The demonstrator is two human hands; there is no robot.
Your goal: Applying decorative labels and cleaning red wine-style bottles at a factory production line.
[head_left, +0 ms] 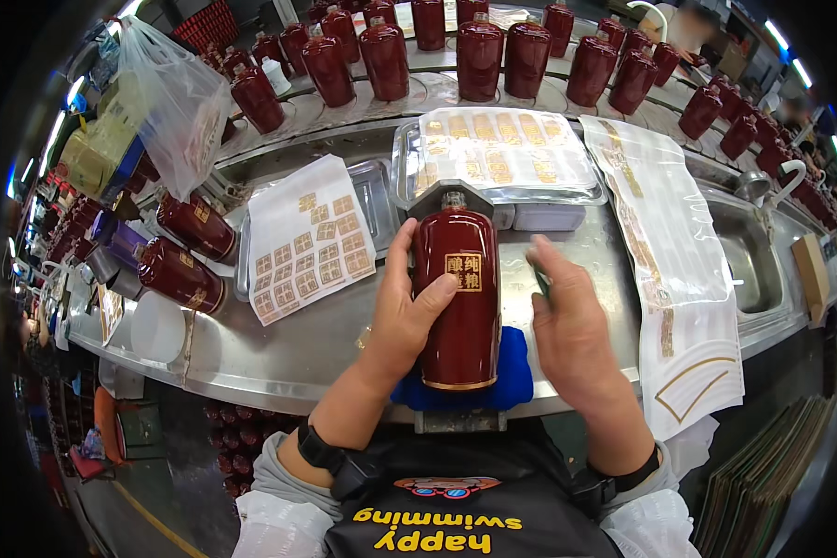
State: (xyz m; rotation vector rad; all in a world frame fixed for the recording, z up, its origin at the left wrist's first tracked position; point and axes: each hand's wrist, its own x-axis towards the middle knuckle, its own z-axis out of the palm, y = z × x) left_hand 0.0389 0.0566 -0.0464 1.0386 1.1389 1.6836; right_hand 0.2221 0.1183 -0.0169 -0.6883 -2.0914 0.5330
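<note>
A dark red glossy bottle (459,330) with a square gold label (463,272) on its front lies in front of me, its neck pointing away. Under its lower end is a blue cloth (516,377). My left hand (395,316) grips the bottle's left side, thumb pressed on the front beside the label. Just right of the bottle and apart from it, my right hand (572,325) is closed round a thin dark green piece (540,277), mostly hidden by the fingers. Behind the bottle's shoulders stands a dark angular holder (480,197).
Sheets of gold labels (312,244) lie left, on a metal tray (511,153) behind, and as a long strip (665,251) at right. Two red bottles (181,276) lie at left. More bottles (481,58) stand on the conveyor behind. A sink (751,260) is at right.
</note>
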